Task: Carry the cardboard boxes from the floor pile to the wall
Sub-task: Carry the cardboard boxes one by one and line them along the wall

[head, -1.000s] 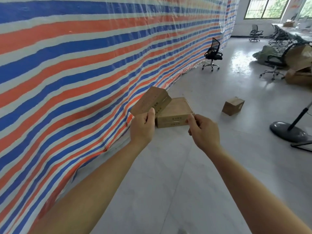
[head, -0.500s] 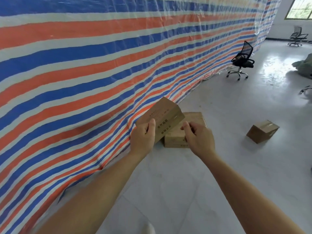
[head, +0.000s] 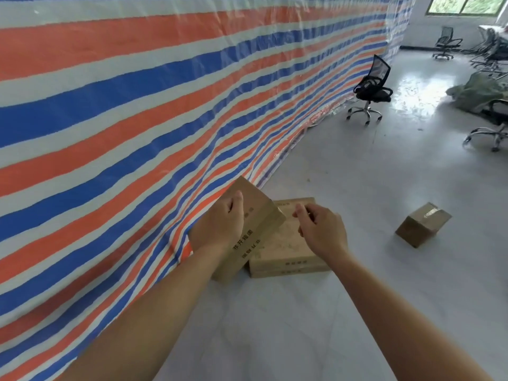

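Left grip clasps tilted box beside flat box; right grip released, small box, chair beyond.

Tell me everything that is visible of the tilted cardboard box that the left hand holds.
The tilted brown cardboard box is flat, rectangular and closed, with dark printed characters on its narrow side. The left hand grips it, thumb on the broad face. It is slanted beside the striped tarpaulin wall, next to a flat cardboard box lying on the floor; contact is unclear.

Striped tarp wall, glossy floor
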`<state>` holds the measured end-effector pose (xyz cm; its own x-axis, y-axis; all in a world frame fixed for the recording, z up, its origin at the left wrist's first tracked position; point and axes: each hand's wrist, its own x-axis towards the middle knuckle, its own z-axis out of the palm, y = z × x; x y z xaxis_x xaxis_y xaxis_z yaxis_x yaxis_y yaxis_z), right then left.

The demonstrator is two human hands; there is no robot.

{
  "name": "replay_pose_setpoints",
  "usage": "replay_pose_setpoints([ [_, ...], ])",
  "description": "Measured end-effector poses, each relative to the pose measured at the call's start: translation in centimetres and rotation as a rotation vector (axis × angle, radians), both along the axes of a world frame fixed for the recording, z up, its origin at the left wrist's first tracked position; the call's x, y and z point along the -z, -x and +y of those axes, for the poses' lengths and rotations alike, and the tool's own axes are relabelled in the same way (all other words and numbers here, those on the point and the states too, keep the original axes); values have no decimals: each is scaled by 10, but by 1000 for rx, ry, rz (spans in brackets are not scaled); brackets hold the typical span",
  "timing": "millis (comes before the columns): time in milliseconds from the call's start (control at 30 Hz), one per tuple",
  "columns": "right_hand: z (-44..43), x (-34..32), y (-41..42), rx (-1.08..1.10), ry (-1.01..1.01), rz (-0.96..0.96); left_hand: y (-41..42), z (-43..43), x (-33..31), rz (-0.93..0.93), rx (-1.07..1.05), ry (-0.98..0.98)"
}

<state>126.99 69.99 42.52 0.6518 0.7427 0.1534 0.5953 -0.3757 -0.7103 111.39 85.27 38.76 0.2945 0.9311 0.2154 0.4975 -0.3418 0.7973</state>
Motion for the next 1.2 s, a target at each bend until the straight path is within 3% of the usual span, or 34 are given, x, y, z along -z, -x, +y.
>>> replay_pose_setpoints([
  [133,73,23,-70,39,42,51,-66,72,17,43,86,32],
  [300,172,68,-156,-29,80,135,-145,180,67,148,50,129],
  [467,279,109,-247,-117,246,214,-224,257,60,108,20,256],
  [667,372,164,-308,-85,446,378,-278,354,98,208,-6,393],
  [767,411,201,-327,-62,529,433,-303,409,141,284,-24,484],
  [1033,492,345,-336,222,500,672,-399,537,293,464,1,695],
  [1200,541,430,-329,321,532,736,-443,619,396,600,45,628],
])
